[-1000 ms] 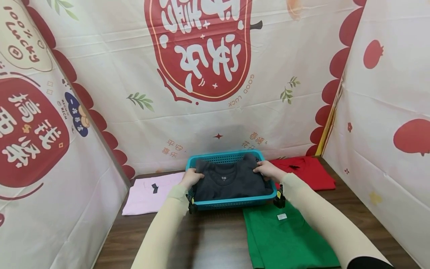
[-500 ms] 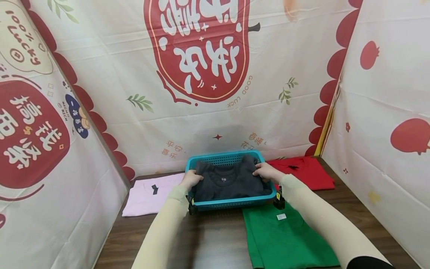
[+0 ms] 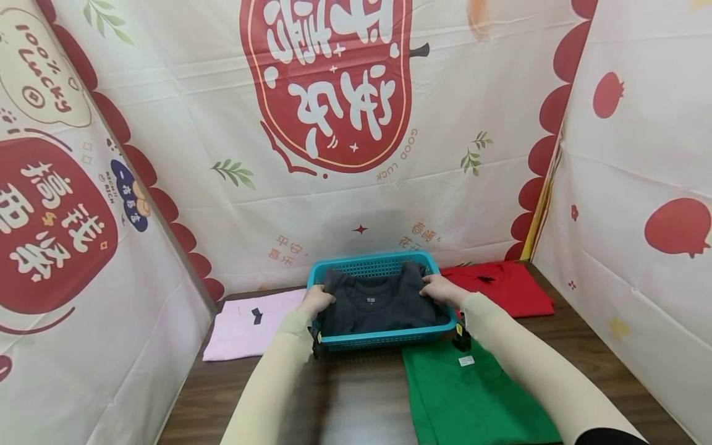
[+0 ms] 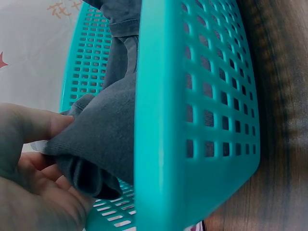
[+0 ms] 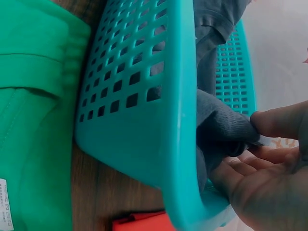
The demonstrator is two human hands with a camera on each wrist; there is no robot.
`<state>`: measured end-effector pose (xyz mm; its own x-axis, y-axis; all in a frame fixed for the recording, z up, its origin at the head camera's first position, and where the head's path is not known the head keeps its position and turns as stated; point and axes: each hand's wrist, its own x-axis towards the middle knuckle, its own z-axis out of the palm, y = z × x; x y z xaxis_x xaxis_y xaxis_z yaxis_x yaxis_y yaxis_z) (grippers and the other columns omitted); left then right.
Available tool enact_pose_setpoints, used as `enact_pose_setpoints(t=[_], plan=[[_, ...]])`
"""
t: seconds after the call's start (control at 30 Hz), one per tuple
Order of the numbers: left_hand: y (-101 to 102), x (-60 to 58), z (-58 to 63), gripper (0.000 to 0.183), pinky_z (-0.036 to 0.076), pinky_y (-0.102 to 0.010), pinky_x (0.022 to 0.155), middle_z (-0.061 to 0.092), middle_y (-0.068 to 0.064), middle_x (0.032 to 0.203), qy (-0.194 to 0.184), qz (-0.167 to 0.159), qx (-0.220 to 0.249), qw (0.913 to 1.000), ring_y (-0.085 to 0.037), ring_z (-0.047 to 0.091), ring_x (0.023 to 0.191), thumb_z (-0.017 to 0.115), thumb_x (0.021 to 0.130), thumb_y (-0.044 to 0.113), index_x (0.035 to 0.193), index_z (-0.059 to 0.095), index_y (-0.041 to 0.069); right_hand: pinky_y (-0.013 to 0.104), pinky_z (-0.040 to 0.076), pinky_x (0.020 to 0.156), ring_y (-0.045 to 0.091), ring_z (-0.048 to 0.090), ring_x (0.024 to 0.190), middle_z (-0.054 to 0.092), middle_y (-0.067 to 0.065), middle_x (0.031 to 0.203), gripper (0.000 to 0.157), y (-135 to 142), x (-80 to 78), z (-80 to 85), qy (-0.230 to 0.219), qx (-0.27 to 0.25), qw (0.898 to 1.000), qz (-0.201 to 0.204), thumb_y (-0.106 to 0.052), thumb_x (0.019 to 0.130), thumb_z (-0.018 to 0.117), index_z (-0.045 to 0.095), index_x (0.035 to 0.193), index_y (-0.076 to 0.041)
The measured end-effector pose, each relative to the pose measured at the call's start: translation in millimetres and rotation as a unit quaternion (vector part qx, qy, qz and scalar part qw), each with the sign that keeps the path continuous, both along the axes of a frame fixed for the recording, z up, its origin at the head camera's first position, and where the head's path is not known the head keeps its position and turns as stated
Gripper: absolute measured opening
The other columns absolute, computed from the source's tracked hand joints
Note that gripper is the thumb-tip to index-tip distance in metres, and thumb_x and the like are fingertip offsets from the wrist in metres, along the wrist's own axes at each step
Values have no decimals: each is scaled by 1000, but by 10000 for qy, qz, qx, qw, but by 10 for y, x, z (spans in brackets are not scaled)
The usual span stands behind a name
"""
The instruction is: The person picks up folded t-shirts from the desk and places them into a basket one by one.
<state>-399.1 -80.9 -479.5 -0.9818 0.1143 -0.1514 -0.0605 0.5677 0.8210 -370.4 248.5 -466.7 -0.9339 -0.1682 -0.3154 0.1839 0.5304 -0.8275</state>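
A dark grey shirt [image 3: 378,309] lies folded inside a teal plastic basket [image 3: 389,337], its collar toward the back wall. My left hand [image 3: 317,301] pinches the shirt's left shoulder edge between thumb and fingers, as the left wrist view shows with the grey cloth [image 4: 96,134] bunched at the fingertips. At the other side my right hand [image 3: 444,289] pinches the right shoulder edge; in the right wrist view the thumb presses on the ribbed grey fabric [image 5: 226,120]. The shirt's lower part is hidden behind the basket's front rim.
Left of the basket lies a folded pink shirt [image 3: 239,334]. A folded red shirt [image 3: 514,287] is at the back right, and a green shirt [image 3: 473,395] lies in front of it on the wooden table [image 3: 356,395]. Printed cloth walls [image 3: 345,210] enclose the back and sides.
Both hands keep their hold on the grey shirt in the basket. Its shoulder edges and the hands have barely shifted; the head view tilts slightly.
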Motion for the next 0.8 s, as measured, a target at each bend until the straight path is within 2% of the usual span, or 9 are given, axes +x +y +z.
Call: enact_pose_setpoints(t=[0.23,0.43,0.53,0.6,0.67,0.73,0.8], plan=[[2,18,5,56,41,-53,100,41,-28,143,7,86,-41,10000,-44,43,128,57,91,1,142,37,-12,48,46,92,38,43,120,28,31,148,58,6,22,16,-76,-30,10000,7,-2,97,46,21,148,11],[-8,21,30,59,38,-54,102,36,-29,146,18,118,-66,9999,-44,38,131,57,90,1,143,34,-12,51,44,96,40,41,125,26,31,149,59,11,35,33,-115,-11,9999,-21,-2,97,46,21,148,11],[-16,22,45,59,38,-53,103,36,-28,147,12,118,-78,9999,-44,38,132,57,91,2,143,34,-12,50,45,95,39,43,121,27,32,148,59,14,43,46,-93,10,10000,-16,-2,96,47,22,148,11],[-21,28,56,59,38,-53,103,36,-28,147,-6,126,-64,9999,-44,37,132,57,91,4,144,34,-11,46,47,89,35,48,109,34,31,142,58,13,52,62,-78,12,10000,-26,-2,96,48,23,147,11],[-27,37,72,59,38,-54,103,35,-28,147,-32,146,-26,9999,-43,37,132,56,92,5,144,34,-11,40,47,80,29,49,89,45,28,128,58,9,58,81,-89,-3,10000,-33,-3,97,48,22,147,11],[-33,46,93,59,37,-54,103,35,-27,148,-51,144,34,9999,-43,36,133,55,92,7,144,34,-10,36,44,72,23,42,73,50,23,109,58,2,66,104,-114,-25,9999,-48,-3,97,47,22,148,10],[-41,59,116,58,37,-54,104,34,-27,148,-20,134,46,9999,-43,36,134,53,93,9,145,33,-9,35,41,68,21,37,67,49,16,97,58,-2,70,125,-145,-32,9999,-62,-3,97,47,22,148,10]])
